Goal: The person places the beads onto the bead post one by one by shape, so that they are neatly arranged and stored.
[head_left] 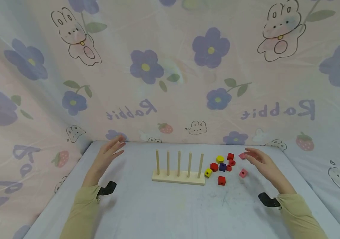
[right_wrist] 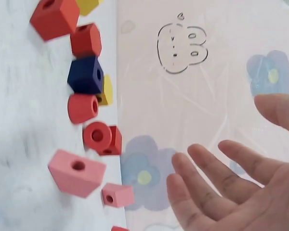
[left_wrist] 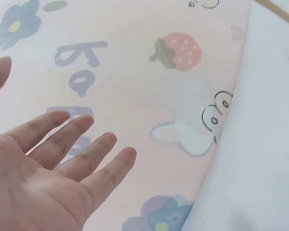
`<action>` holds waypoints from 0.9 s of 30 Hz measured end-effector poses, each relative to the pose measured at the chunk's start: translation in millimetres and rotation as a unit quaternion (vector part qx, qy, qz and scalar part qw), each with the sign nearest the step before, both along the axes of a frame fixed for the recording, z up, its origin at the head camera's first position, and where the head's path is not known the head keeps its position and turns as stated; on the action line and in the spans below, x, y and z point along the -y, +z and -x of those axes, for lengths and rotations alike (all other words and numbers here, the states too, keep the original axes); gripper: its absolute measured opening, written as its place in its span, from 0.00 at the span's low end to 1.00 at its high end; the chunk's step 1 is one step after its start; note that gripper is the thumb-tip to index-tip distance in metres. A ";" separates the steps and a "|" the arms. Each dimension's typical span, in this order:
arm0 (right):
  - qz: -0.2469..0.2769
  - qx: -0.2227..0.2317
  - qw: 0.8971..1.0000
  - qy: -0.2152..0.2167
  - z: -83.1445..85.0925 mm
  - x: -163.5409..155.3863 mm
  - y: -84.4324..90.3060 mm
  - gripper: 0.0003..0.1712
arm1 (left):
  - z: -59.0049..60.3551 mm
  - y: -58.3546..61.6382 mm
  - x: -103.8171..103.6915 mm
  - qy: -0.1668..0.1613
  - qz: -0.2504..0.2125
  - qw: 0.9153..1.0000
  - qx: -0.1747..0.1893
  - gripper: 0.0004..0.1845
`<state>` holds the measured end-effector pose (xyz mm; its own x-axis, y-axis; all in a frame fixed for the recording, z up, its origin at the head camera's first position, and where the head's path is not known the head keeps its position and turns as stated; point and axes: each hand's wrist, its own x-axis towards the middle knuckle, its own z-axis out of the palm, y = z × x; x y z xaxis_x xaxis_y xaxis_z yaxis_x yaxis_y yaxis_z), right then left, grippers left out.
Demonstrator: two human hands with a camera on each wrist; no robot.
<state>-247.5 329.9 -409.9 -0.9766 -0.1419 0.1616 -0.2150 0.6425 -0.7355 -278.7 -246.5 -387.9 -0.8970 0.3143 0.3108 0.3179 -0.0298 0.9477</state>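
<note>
A pale wooden stand [head_left: 178, 177] with several upright pegs rests mid-table. To its right lie loose holed beads: a dark blue cube [head_left: 222, 167], a red cube [head_left: 221, 181], a yellow bead [head_left: 208, 172], a pink bead [head_left: 243, 173] and several more. My left hand [head_left: 107, 157] is raised left of the stand, fingers extended and holding nothing; the left wrist view shows its bare palm [left_wrist: 43, 187]. Over the right end of the beads hovers my right hand [head_left: 264, 166], its fingers [right_wrist: 221, 187] loosely spread with nothing between them. In the head view it partly overlaps a far pink bead [head_left: 242, 155].
A white table [head_left: 164, 212] carries everything. Behind it and at the sides hangs a patterned cloth [head_left: 176, 96] with rabbits, flowers and strawberries. Black straps [head_left: 107, 188] sit at both wrists, by the sleeves.
</note>
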 end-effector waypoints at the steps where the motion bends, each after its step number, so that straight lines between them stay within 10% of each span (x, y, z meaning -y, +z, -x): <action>1: 0.007 0.005 1.000 0.006 -0.6 1.6 -0.6 0.31 | -2.1 -0.9 -1.5 -0.014 -0.014 1.000 0.005 0.23; 16: 0.074 0.088 0.990 0.084 -14.5 33.6 -44.5 0.26 | -17.4 -75.3 -39.7 -0.112 0.050 0.990 0.072 0.25; 27: -0.030 0.039 0.998 0.025 -14.7 64.8 -58.8 0.25 | -6.2 -98.4 -65.8 -0.097 0.151 0.981 0.075 0.40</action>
<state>-232.8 265.1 -468.7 -0.9774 -0.1980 0.0744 -0.1910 0.6754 -0.7123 -272.5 -180.7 -486.3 -0.8396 0.5413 0.0465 0.1906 0.2133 0.9582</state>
